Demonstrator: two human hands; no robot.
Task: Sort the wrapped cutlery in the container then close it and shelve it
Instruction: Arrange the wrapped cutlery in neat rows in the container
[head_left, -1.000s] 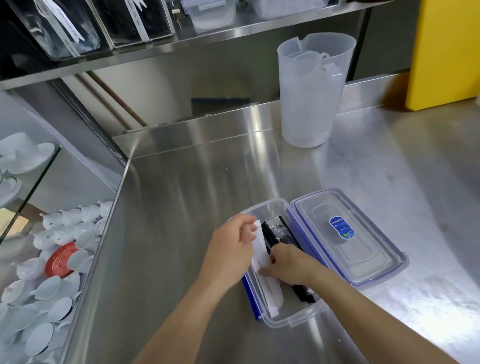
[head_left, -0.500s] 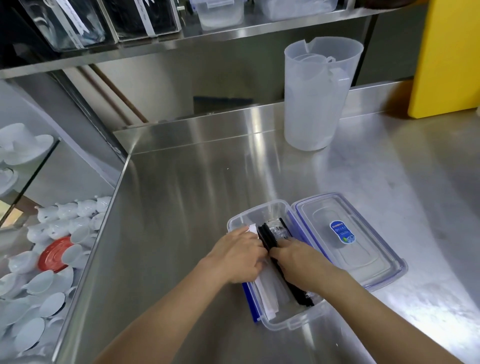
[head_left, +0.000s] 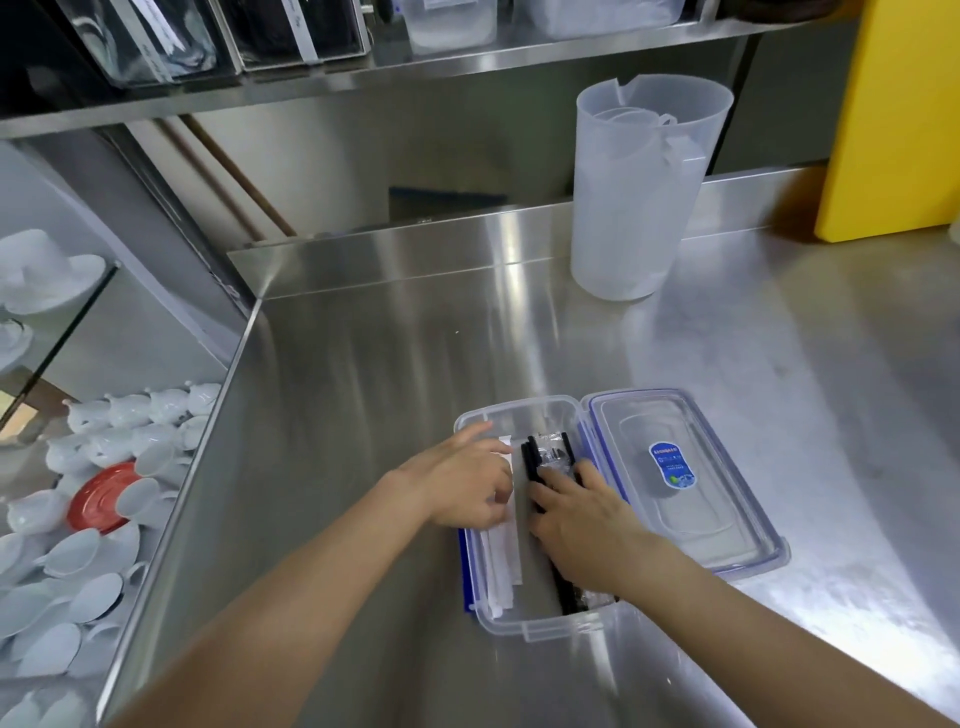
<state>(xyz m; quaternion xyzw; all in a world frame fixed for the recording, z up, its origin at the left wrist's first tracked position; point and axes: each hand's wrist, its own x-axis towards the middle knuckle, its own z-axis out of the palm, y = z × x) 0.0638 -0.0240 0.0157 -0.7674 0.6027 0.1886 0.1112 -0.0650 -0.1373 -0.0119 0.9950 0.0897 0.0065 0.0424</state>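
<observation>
A clear plastic container (head_left: 519, 413) with blue clips lies open on the steel counter. Its lid (head_left: 685, 483), bearing a blue sticker, rests flat just to its right. Inside, white paper-wrapped pieces (head_left: 501, 571) lie along the left side and black cutlery in clear wrap (head_left: 550, 460) along the right, with a bare strip of floor between. My left hand (head_left: 467, 480) presses on the white pieces, fingers curled. My right hand (head_left: 576, 512) lies flat over the black cutlery, fingers spread, holding it toward the right wall.
A translucent measuring jug (head_left: 634, 187) stands at the back of the steel counter (head_left: 363, 415). A yellow panel (head_left: 904, 114) is at the far right. A shelf (head_left: 363, 73) above carries clear bins. White cups and a red saucer (head_left: 101, 496) fill a lower level on the left.
My hands have drawn apart inside the container, pushing the white wrapped pieces left and the black cutlery right, so a gap shows between the two groups.
</observation>
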